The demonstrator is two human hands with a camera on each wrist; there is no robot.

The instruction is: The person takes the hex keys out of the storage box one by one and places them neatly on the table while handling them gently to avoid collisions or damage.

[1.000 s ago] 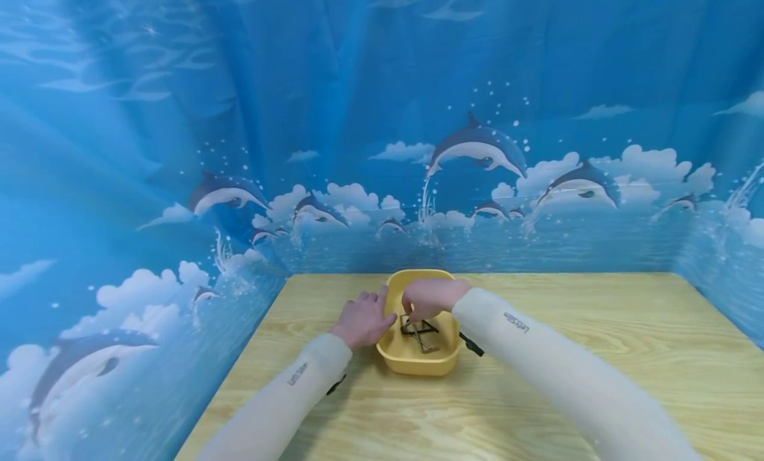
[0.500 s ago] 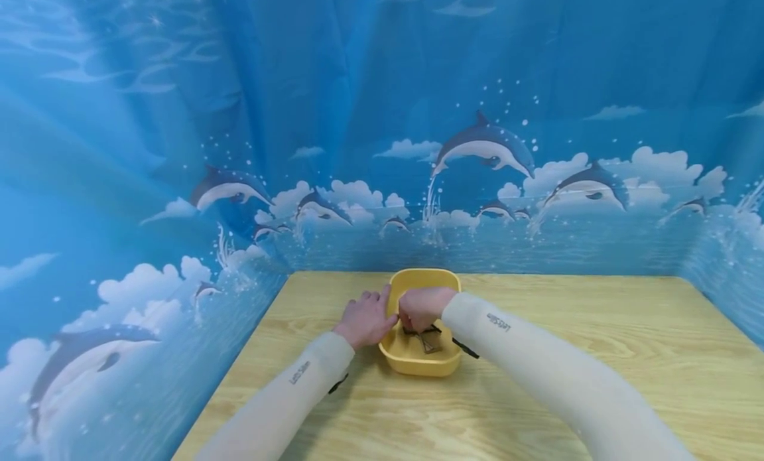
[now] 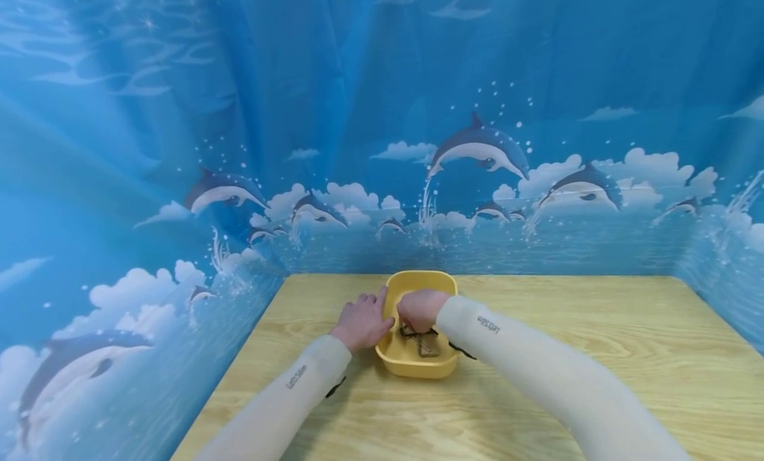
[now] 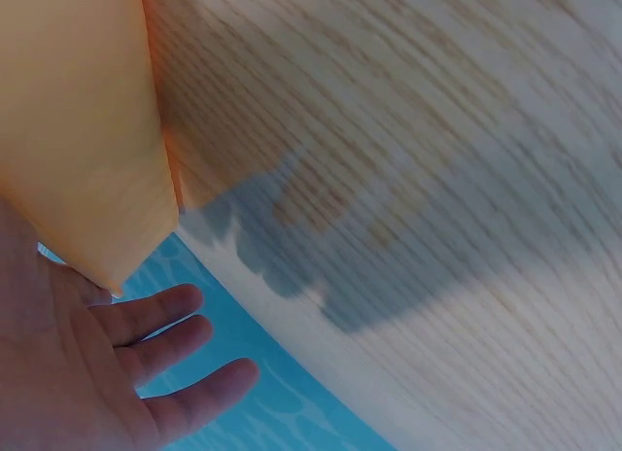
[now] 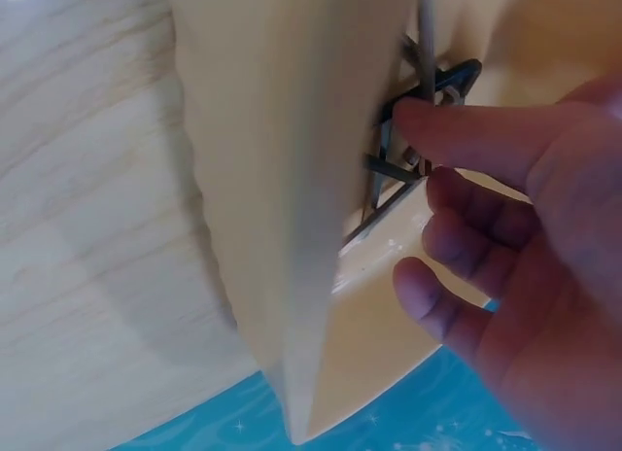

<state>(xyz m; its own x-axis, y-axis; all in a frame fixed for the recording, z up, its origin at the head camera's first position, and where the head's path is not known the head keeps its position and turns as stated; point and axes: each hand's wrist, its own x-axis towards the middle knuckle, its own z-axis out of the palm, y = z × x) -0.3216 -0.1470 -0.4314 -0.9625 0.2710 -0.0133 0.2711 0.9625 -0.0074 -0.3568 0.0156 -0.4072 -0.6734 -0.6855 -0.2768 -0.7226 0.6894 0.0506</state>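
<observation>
A yellow plastic tub (image 3: 418,369) stands on the table. My left hand (image 3: 362,320) rests on its left rim, with the thumb and index finger at the edge. In the left wrist view, the other fingers (image 4: 165,349) stretch loosely outside the tub's wall (image 4: 78,101). My right hand (image 3: 420,308) reaches into the tub. Its thumb and index finger pinch a dark metal frame of thin bars (image 5: 449,79), while the remaining fingers bend loosely below. A brownish part with thin bars (image 3: 428,345) shows in the tub near that hand. The tub's wall and the fingers hide part of the frame.
The wood-grain table (image 3: 585,341) spreads out to the right and in front of the tub. A blue dolphin-print curtain (image 3: 334,149) hangs behind the table and along its left side.
My right hand has moved lower and slightly toward me inside the tub. The thin bars below it look more folded together than before. My left hand stays on the rim.
</observation>
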